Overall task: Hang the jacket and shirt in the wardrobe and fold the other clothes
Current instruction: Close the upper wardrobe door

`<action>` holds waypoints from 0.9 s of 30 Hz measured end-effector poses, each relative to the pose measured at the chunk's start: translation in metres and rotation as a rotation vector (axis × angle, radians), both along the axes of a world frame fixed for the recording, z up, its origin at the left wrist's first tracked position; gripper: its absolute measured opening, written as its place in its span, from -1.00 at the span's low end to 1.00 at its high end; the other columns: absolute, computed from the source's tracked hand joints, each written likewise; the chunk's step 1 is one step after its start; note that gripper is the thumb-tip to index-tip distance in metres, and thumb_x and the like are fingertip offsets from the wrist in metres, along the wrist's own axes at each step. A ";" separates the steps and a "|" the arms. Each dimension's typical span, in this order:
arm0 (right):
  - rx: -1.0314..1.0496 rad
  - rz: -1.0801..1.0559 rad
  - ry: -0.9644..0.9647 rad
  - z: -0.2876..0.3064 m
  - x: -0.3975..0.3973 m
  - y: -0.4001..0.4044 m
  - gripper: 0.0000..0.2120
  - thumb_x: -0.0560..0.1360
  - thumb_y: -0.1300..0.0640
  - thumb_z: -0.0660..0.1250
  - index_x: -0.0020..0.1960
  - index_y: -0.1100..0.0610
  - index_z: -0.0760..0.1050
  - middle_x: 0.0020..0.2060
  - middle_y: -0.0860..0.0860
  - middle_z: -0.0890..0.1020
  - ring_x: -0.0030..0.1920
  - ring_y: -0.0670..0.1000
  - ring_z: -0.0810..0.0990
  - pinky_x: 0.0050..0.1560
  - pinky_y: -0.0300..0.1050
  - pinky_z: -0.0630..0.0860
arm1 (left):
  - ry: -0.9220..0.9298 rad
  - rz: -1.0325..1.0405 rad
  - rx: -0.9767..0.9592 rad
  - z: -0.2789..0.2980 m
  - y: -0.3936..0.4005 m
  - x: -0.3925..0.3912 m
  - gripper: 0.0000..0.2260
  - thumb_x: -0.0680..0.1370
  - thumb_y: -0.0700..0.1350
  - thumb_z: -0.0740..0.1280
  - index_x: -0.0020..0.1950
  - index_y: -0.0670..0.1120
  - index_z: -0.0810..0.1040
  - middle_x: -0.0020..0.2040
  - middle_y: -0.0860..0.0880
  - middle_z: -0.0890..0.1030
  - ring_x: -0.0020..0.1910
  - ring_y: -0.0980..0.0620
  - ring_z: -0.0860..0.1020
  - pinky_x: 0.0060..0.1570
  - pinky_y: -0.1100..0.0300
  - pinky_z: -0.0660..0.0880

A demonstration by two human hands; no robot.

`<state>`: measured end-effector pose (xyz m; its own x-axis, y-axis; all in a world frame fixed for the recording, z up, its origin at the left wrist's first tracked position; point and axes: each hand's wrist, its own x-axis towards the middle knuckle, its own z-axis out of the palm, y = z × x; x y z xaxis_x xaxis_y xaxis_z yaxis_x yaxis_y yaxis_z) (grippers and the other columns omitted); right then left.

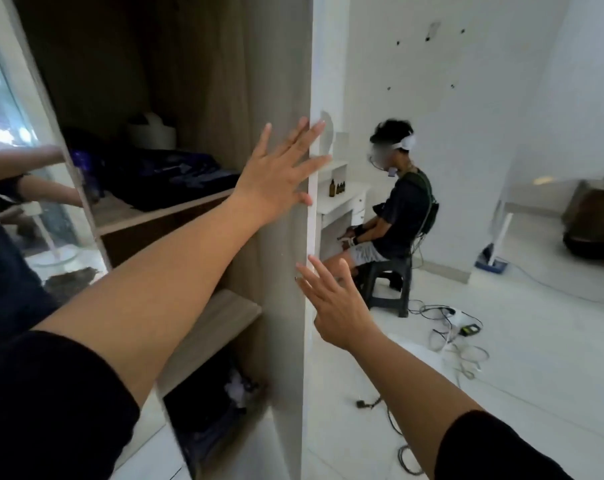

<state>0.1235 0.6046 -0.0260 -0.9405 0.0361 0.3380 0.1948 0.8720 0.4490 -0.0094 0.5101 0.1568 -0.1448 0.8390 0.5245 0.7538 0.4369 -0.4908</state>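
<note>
The wardrobe stands open in front of me, with its door (286, 81) swung edge-on at the middle of the view. My left hand (276, 178) lies flat against the door near its edge, fingers spread, holding nothing. My right hand (331, 303) is open lower down, beside the door's white edge, fingertips close to it. Dark folded clothes (168, 178) lie on a wooden shelf (137, 216) inside the wardrobe. No jacket or shirt on a hanger is visible.
A person (404, 209) sits on a dark stool (387, 285) at a white desk (342, 202) behind the door. Cables and a power strip (456, 317) lie on the white floor. A mirrored panel (23, 188) at the left reflects my arms. A dark bag (210, 420) sits at the wardrobe's bottom.
</note>
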 end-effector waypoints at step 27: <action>0.156 -0.229 -0.243 0.011 -0.012 0.302 -0.33 0.58 -0.03 0.04 0.54 0.15 -0.20 0.53 0.03 -0.24 0.50 0.08 -0.35 0.35 0.35 -0.37 | 0.056 0.173 -0.138 -0.030 0.307 0.003 -0.33 0.56 -0.32 0.17 0.52 0.12 -0.06 0.50 0.01 -0.39 0.48 -0.11 -0.35 0.45 -0.17 -0.19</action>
<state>0.1115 0.9061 -0.0149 -0.9675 0.2203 0.1239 0.2482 0.7359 0.6300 -0.0068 0.8174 0.1271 -0.2666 0.8687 0.4176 0.6438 0.4829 -0.5935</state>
